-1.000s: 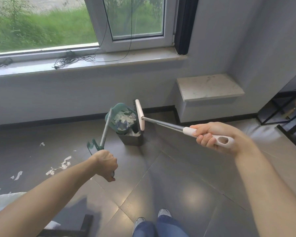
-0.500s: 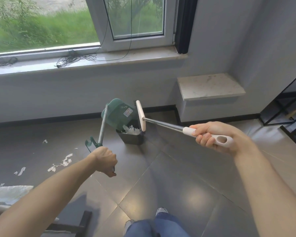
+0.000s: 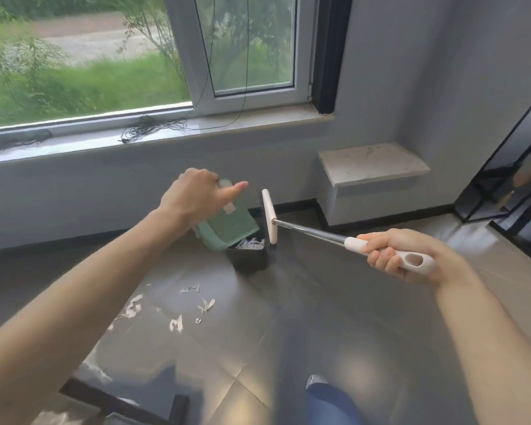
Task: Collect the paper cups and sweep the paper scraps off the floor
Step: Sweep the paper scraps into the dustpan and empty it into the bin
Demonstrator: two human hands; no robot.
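Observation:
A green dustpan (image 3: 230, 225) hangs tipped upside down over a small black bin (image 3: 249, 261) by the wall. My left hand (image 3: 193, 196) is raised in front of the pan and grips its mostly hidden handle, index finger stretched out. White paper scraps (image 3: 252, 243) lie in the bin's mouth. My right hand (image 3: 396, 257) grips the white handle of a broom, whose metal shaft leads to the white broom head (image 3: 269, 216) held just right of the dustpan. More paper scraps (image 3: 176, 323) lie scattered on the grey tile floor in front of the bin. No paper cups are in view.
A stone ledge (image 3: 371, 164) juts from the wall at right, with a black metal frame (image 3: 503, 179) beyond it. A tangled cable (image 3: 147, 130) sits on the window sill. Dark furniture (image 3: 120, 400) edges in at bottom left. My leg (image 3: 322, 394) is below.
My left hand has risen and swung the dustpan from tilted to upside down over the bin. The view turned left and up. The broom and my right hand stayed about the same.

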